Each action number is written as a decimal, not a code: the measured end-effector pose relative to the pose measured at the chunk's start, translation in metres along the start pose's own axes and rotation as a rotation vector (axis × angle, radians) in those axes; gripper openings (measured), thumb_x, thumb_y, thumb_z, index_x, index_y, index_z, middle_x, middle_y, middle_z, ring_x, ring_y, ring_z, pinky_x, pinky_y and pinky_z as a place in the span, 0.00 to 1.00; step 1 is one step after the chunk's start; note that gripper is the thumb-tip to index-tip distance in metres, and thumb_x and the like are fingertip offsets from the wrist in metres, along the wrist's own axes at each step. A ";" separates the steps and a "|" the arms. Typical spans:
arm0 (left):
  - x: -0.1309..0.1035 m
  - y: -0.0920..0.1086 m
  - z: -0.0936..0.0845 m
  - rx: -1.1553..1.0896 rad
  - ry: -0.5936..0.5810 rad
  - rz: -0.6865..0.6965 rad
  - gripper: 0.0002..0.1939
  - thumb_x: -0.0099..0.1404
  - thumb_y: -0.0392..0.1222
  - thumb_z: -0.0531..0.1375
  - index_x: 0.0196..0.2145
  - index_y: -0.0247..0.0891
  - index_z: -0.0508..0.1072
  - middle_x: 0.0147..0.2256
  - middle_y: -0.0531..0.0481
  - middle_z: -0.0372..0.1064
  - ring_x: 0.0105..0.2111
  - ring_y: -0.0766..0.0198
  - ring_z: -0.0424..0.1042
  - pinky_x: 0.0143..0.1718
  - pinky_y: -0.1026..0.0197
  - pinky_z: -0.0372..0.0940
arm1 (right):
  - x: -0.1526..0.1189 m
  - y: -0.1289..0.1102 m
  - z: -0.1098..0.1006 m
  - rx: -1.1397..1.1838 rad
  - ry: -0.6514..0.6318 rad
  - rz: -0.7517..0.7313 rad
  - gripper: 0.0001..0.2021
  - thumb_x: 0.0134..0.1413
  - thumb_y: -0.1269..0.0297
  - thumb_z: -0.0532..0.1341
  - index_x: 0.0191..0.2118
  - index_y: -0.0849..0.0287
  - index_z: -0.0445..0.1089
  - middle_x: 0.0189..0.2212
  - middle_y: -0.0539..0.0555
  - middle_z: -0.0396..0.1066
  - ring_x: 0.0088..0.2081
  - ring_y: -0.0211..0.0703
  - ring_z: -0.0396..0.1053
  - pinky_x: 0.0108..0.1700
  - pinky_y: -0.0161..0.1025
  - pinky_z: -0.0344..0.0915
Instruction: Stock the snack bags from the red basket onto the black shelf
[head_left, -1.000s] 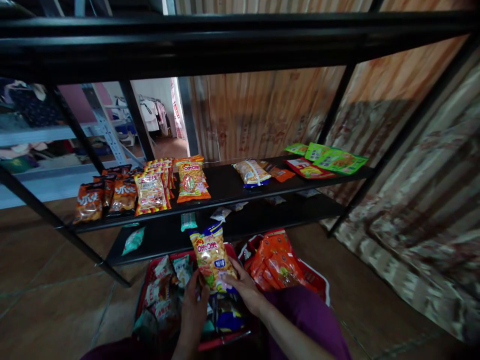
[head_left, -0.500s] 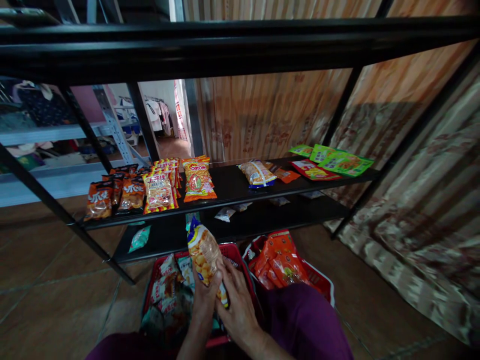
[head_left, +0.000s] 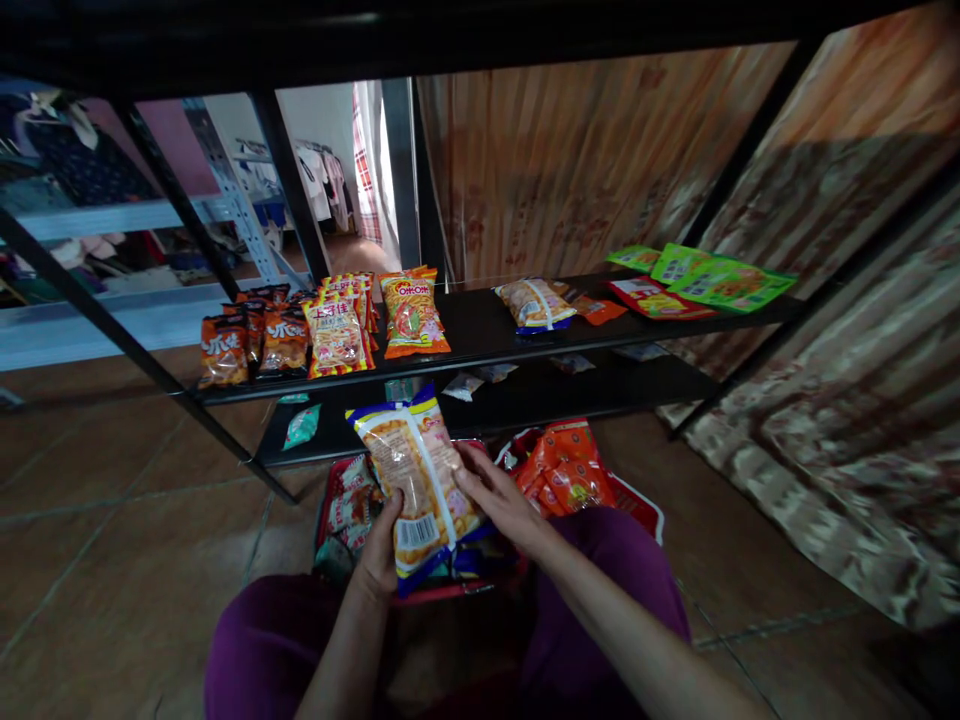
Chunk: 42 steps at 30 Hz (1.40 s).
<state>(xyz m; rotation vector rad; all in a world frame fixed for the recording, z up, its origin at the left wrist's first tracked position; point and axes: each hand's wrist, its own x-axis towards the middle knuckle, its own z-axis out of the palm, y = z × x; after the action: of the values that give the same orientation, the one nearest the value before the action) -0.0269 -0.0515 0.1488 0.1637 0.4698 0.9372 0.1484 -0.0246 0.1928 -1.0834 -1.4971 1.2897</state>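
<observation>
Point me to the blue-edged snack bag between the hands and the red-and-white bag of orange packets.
Blue-edged plastic snack bag (head_left: pixel 414 474), head view, printed back.
Red-and-white bag (head_left: pixel 640 508), head view, side wall.

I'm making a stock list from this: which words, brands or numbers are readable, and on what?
"上好佳": front yellow-and-red snack bag.
"咪咪": orange snack bag.
Too small or blurred: print and barcode digits on the blue-edged snack bag in the left hand and right hand; lettering on black-and-orange bags, green packets, red-orange packets and the rest.
</observation>
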 end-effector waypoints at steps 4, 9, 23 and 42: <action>-0.002 -0.005 -0.006 0.090 -0.108 -0.068 0.39 0.57 0.57 0.58 0.61 0.34 0.56 0.55 0.37 0.63 0.58 0.45 0.58 0.60 0.41 0.46 | 0.003 -0.006 0.002 0.469 -0.257 0.194 0.28 0.50 0.53 0.62 0.57 0.52 0.60 0.50 0.56 0.70 0.46 0.47 0.71 0.51 0.48 0.65; -0.005 -0.004 0.006 0.311 0.183 0.093 0.38 0.53 0.59 0.61 0.57 0.39 0.63 0.51 0.39 0.68 0.55 0.47 0.63 0.58 0.44 0.54 | -0.002 0.000 0.009 0.620 -0.194 0.238 0.27 0.44 0.55 0.67 0.51 0.53 0.65 0.45 0.55 0.73 0.42 0.48 0.73 0.48 0.48 0.67; 0.004 0.038 0.053 0.732 0.275 0.565 0.27 0.54 0.52 0.63 0.51 0.42 0.68 0.50 0.44 0.69 0.50 0.55 0.68 0.51 0.56 0.61 | 0.004 0.010 -0.001 0.491 -0.067 0.081 0.26 0.42 0.59 0.68 0.50 0.53 0.64 0.44 0.51 0.73 0.46 0.46 0.70 0.52 0.46 0.63; 0.046 0.067 0.086 0.500 0.619 0.784 0.19 0.35 0.46 0.70 0.23 0.35 0.68 0.19 0.57 0.66 0.19 0.69 0.66 0.25 0.64 0.61 | 0.001 0.015 -0.017 0.422 -0.116 0.077 0.32 0.41 0.55 0.68 0.54 0.53 0.62 0.51 0.53 0.69 0.53 0.48 0.65 0.54 0.46 0.61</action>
<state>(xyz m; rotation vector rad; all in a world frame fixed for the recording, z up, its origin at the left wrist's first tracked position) -0.0137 0.0302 0.2334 0.5439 1.2685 1.6329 0.1660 -0.0182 0.1799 -0.8060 -1.1966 1.6545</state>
